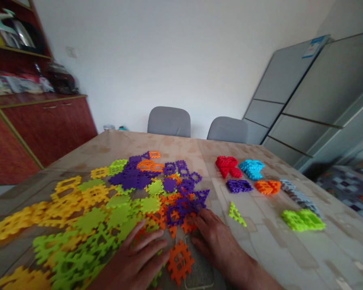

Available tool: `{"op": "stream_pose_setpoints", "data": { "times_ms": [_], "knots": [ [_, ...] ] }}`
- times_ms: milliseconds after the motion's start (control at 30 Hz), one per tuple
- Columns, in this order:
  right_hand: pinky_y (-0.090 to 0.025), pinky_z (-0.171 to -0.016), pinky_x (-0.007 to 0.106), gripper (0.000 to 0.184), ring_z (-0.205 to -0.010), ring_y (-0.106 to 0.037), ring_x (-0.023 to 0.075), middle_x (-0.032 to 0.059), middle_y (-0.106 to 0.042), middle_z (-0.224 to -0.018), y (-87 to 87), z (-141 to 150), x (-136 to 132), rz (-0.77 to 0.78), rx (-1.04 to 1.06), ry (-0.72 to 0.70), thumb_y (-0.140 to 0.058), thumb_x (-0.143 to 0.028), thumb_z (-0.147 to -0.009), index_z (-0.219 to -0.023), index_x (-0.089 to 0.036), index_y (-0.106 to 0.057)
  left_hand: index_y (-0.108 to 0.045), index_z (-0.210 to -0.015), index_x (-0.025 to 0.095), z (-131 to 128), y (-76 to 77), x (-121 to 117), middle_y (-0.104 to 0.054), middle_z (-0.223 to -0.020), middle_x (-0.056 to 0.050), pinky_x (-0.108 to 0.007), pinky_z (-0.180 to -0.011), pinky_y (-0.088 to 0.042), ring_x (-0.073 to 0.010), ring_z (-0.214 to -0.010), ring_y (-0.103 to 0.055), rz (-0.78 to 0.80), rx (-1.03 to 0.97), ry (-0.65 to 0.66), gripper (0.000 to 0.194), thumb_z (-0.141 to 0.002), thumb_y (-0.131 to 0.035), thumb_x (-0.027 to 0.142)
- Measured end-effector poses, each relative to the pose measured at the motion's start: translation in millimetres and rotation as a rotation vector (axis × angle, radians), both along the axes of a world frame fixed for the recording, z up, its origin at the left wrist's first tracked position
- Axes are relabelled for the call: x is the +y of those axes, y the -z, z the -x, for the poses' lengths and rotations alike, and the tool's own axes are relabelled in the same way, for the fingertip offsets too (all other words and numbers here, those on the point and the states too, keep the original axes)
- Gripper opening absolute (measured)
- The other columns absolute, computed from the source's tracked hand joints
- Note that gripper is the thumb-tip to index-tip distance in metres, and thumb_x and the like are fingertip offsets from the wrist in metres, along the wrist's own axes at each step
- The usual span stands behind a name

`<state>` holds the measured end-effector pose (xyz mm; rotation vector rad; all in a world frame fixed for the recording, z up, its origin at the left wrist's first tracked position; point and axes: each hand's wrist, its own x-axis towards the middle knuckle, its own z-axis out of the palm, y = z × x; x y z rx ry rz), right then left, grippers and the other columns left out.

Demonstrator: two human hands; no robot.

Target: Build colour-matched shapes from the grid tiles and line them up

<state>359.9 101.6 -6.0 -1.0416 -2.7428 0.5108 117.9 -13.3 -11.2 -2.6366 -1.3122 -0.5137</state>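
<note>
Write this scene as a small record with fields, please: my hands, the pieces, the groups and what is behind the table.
Left hand: spread low over green pieces; grip unclear
Right hand: fingertips at orange and purple pieces along the pile's right edge; grip unclear
Between hands: orange square piece
Pile: mixed yellow, green, purple, orange
Groups at right: red, blue, purple, orange, gray, green
Apart: green triangle
Behind table: two gray chairs, white wall
</note>
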Motion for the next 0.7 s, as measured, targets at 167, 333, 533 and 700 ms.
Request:
{"op": "stream_pose_setpoints", "data": {
  "times_ms": [167, 333, 533, 700],
  "knots": [
    [-0.047, -0.086, 0.037, 0.018, -0.098, -0.056, 0.0238, 0.0058, -0.062, -0.103, -3.8, -9, 3, 0.012, -0.026, -0.019, -0.068, -0.031, -0.084, -0.098, -0.02, -0.062, -0.055, -0.133, 0.02, -28, -0.3, 6, -0.063, -0.13, -0.01, -0.047, -0.116, -0.032, -0.0291, -0.124, -0.054, 0.159, 0.031, -0.075, 0.067, -0.079, -0.073, 0.056],
    [-0.045, -0.093, 0.044, 0.046, -0.109, -0.052, 0.0284, 0.0093, -0.059, -0.118, -2.2, -15, 10, -0.004, -0.02, -0.035, -0.076, -0.027, -0.074, -0.117, -0.02, -0.06, -0.054, -0.133, 0.02, -37, 7.3, 11, -0.065, -0.127, -0.008, -0.046, -0.115, -0.034, -0.0263, -0.118, -0.059, 0.128, -0.007, -0.082, 0.05, -0.084, -0.067, 0.024],
    [-0.043, -0.097, 0.046, 0.058, -0.113, -0.051, 0.0295, 0.0119, -0.057, -0.123, 0.9, -16, 13, 0.034, -0.007, -0.068, -0.073, -0.032, -0.079, -0.132, -0.019, -0.054, -0.05, -0.134, 0.023, -39, 4.3, 6, -0.064, -0.129, -0.003, -0.038, -0.117, -0.032, -0.0203, -0.122, -0.055, 0.101, -0.058, -0.049, 0.059, -0.078, -0.052, 0.005],
    [-0.044, -0.098, 0.044, 0.044, -0.112, -0.051, 0.0273, 0.012, -0.057, -0.121, 2.0, -17, 14, 0.045, 0.052, -0.074, -0.071, -0.027, -0.079, -0.12, -0.017, -0.058, -0.048, -0.135, 0.028, -16, -0.1, 11, -0.06, -0.134, 0.0, -0.033, -0.114, -0.035, -0.018, -0.12, -0.057, 0.037, -0.114, -0.097, 0.048, -0.089, -0.052, 0.014]
  ]
}}
